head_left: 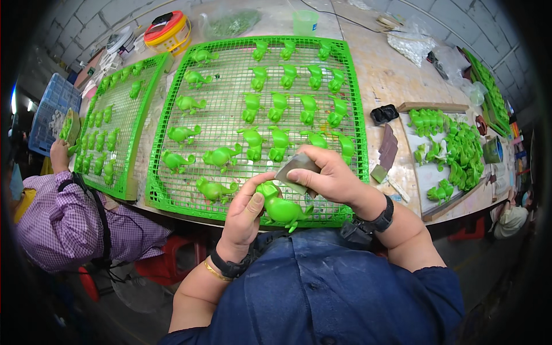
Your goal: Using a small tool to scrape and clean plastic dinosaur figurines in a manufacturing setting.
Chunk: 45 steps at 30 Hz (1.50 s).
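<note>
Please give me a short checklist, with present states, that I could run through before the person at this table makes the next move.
1. Left hand gripping the glossy green animal-shaped figure: ok.
2. Right hand holding the thin grey rectangular sheet: ok, pinched between thumb and fingers.
3. Sheet touching the figure: cannot tell; from above, the contact is unclear.
4. Figure's surface finished all round: cannot tell; its underside is hidden.
5. Bright green-framed wire-mesh rack close in front of the body: ok, with similar figures on it.
6. Co-worker's hand apart from both hands: ok, at far left.
</note>
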Tool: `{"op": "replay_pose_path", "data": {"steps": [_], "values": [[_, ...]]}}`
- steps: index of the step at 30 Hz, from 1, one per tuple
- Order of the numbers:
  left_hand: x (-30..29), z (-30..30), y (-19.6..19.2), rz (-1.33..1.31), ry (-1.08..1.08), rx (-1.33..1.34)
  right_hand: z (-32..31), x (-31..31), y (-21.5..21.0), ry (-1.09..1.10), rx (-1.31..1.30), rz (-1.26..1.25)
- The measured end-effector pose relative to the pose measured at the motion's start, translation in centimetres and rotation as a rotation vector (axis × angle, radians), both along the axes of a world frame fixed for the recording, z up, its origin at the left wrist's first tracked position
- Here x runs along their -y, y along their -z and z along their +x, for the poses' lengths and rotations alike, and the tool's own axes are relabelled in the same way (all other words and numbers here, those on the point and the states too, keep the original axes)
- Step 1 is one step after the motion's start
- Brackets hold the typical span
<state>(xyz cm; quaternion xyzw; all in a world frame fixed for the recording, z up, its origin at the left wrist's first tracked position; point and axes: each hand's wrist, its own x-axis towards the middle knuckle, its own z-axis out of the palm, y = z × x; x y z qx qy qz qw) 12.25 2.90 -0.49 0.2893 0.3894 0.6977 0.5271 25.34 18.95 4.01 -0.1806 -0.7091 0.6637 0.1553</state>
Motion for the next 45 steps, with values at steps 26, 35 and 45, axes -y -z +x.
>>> {"op": "replay_pose_path", "data": {"steps": [26, 35, 45], "values": [[0.0, 0.2, -0.1, -0.090, 0.040, 0.073, -1.6, 0.8, 2.0, -0.011, -0.098, 0.082], [-0.5, 0.5, -1.6, -0.087, 0.019, 0.018, -0.3, 0.3, 0.3, -0.170, 0.002, 0.108], [-0.3, 0.2, -1.0, -0.072, 0.049, -0.066, 0.0, 0.3, -0.2, -0.138, -0.040, 0.268]]}}
